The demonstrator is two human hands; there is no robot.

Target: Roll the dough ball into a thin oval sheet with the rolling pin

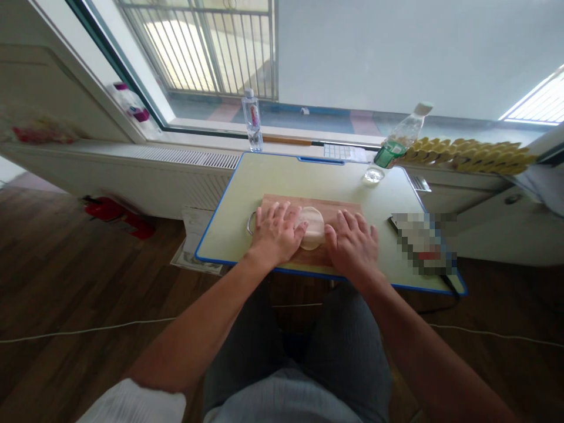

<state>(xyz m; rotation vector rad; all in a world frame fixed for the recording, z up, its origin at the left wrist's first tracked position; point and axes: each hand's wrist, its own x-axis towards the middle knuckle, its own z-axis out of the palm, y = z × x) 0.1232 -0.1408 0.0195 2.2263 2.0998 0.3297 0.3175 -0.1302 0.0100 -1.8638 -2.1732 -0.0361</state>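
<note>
A wooden cutting board (282,201) with a metal handle at its left end lies on the small table in front of me. On it is a flat, round, pale piece (312,223) that looks like dough, with a second pale edge showing below it. My left hand (277,231) rests on the board's left half, fingers stretched out, the thumb and forefinger over the left edge of the pale piece. On the right half lies my right hand (353,239), fingers spread, its thumb close to the piece's right edge; I cannot tell if they touch.
The pale table (231,220) has a blue rim. A tilted bottle with a green label (392,151) and a pixelated device (423,244) are at its right. A clear bottle (252,123) stands on the windowsill. A red fire extinguisher (117,214) lies on the floor at left.
</note>
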